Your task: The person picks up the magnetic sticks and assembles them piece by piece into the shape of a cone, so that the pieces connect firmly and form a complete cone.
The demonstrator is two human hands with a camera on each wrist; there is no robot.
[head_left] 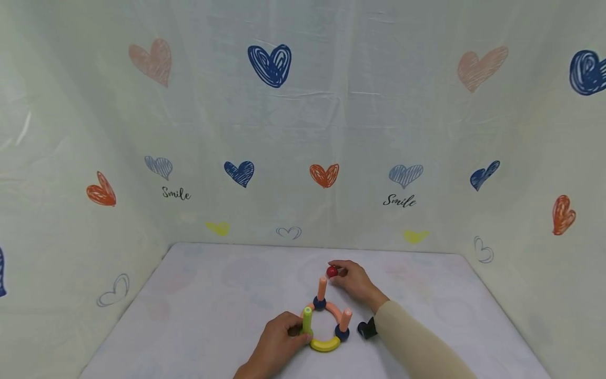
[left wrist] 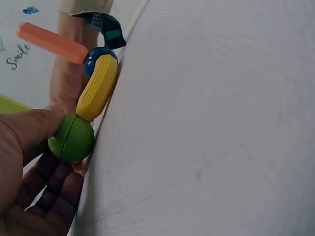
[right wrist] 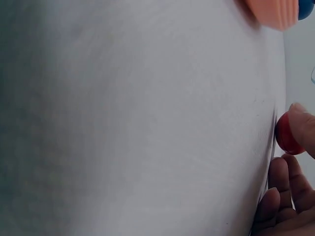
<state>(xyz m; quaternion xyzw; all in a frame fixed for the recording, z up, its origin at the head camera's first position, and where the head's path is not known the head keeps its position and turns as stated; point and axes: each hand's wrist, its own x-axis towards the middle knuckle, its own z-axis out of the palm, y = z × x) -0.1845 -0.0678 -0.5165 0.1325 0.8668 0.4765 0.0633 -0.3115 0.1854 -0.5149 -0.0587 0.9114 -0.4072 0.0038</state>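
Note:
A ring of curved pieces, one of them a yellow curved piece (head_left: 325, 345), lies on the table, joined by balls. Upright sticks rise from it: a green stick (head_left: 307, 319) and two orange sticks (head_left: 322, 289). My left hand (head_left: 279, 339) pinches the green ball (left wrist: 72, 138) at the ring's near left, under the green stick. Beyond the ring, my right hand (head_left: 356, 281) holds a red ball (head_left: 332, 271) between thumb and fingers, low at the table surface. Dark blue balls (head_left: 342, 332) sit at the other joints.
A black strap-like object (head_left: 366, 329) shows by the right sleeve, partly covered by it. The white table (head_left: 213, 316) meets a pale curtain printed with hearts at the back and on both sides.

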